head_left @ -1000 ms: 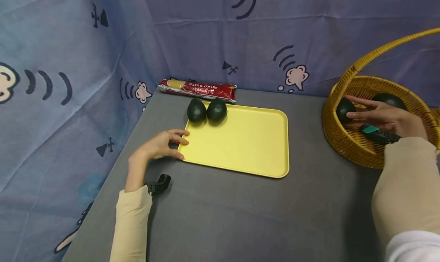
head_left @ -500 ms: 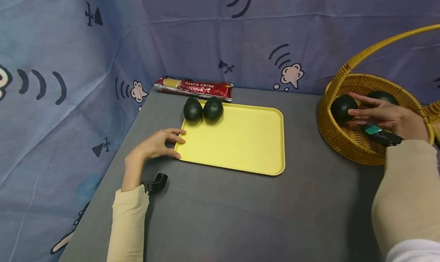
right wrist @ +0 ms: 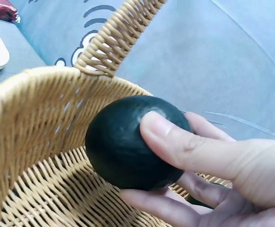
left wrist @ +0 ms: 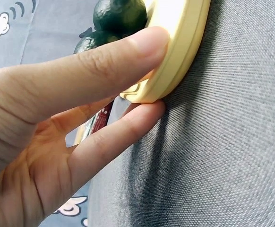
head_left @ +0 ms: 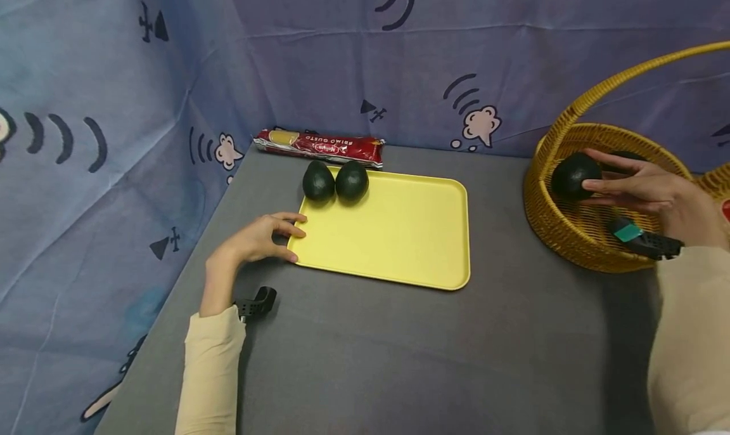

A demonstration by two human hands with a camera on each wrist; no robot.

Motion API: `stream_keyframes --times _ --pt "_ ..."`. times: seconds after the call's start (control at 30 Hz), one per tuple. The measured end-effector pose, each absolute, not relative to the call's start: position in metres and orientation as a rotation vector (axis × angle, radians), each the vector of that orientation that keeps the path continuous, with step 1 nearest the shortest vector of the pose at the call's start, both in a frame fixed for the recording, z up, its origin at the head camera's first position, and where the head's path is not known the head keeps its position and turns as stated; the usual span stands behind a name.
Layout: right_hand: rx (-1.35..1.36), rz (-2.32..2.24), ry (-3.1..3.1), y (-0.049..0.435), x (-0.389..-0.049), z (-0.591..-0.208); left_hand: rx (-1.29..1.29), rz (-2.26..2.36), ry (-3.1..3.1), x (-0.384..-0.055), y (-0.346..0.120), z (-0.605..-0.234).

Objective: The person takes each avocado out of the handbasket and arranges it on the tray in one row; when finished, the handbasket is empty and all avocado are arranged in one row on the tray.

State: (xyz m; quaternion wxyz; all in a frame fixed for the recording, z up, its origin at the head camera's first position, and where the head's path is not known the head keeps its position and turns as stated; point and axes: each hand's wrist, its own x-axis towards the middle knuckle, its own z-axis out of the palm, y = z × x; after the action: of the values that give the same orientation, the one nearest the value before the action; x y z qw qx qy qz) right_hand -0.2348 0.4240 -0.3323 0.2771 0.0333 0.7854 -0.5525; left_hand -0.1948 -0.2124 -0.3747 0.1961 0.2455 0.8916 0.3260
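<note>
My right hand (head_left: 644, 184) grips a dark green avocado (head_left: 572, 176) between thumb and fingers, inside the upper left part of a wicker basket (head_left: 538, 210). In the right wrist view the avocado (right wrist: 128, 142) is close to the woven wall, with my thumb across its side. A second avocado (head_left: 626, 158) lies deeper in the basket, partly hidden behind my hand. On the left, my left hand (head_left: 259, 237) holds the near left corner of a yellow tray (head_left: 393, 232), thumb and fingertips at its rim. Two avocados (head_left: 318, 181) sit side by side at the tray's far left corner.
A red pasta packet (head_left: 319, 147) lies behind the tray, along the cloth backdrop (head_left: 422, 61). The basket's tall handle (head_left: 616, 83) arches over its opening. Grey table surface (head_left: 502, 257) lies between tray and basket. Something red (head_left: 726, 210) shows at the right edge.
My right hand has drawn the avocado up from the basket's left wall, and the arm has shifted slightly right. The left hand stays at the tray's corner; the head view has shifted a little.
</note>
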Motion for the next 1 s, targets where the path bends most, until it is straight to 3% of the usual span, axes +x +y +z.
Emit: stream_keyframes --times 0.33,0.63,1.0 --pt "0.046 -1.530 2.107 0.420 -0.224 -0.329 0.664 0.912 2.494 -0.195 -0.214 -0.375" --pt "0.300 -1.903 1.910 0.404 -0.211 -0.329 0.656 0.924 2.483 -0.195 -0.215 -0.376" --pt "0.226 -1.928 2.091 0.373 -0.182 -0.320 0.658 0.921 2.484 -0.194 -0.214 -0.374"
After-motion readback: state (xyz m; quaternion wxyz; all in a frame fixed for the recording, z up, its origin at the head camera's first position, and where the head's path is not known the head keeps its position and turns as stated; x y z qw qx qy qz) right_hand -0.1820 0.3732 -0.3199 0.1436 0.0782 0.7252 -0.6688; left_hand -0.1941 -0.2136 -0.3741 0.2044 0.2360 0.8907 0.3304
